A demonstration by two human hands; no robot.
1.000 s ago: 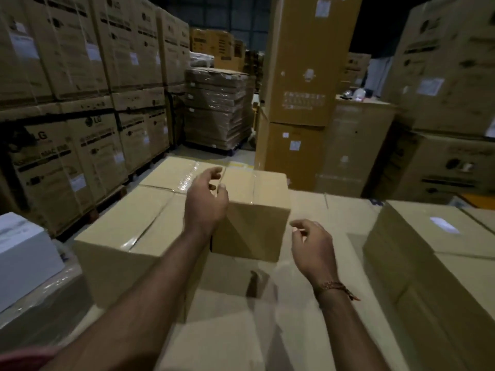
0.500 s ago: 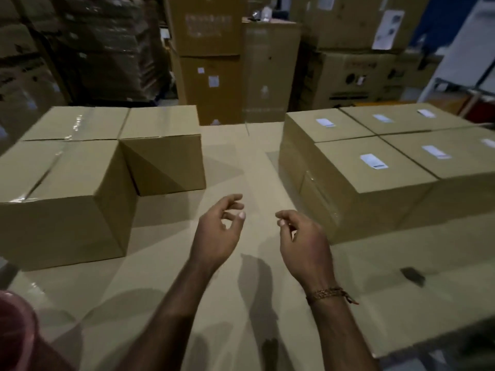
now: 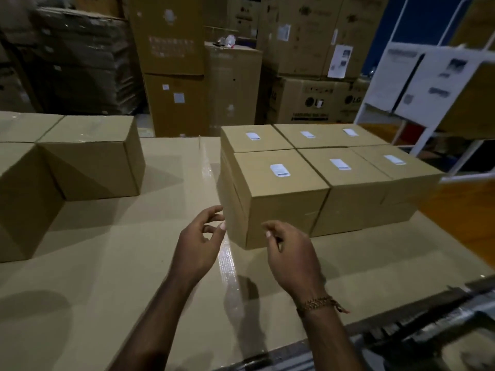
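Head camera, warehouse floor: a person's left hand and right hand, the wrist wearing a beaded bracelet, hover empty with fingers loosely curled above a flat cardboard layer crossed by a strip of clear tape. Both hands are close to the nearest labelled box, the front left one of a block of six. The left fingertips are beside its open left face and the right hand is before its near face; contact cannot be made out. The box looks stiff, sealed and smooth-sided, with no handles, and its weight cannot be judged. Its right side sits tight against the neighbouring box, so it probably needs sliding forward first, then gripping with flat palms on opposite faces or fingers under the bottom edge. Plain unlabelled boxes stand well apart to the left. Tall stacked cartons and a white metal frame fill the background.
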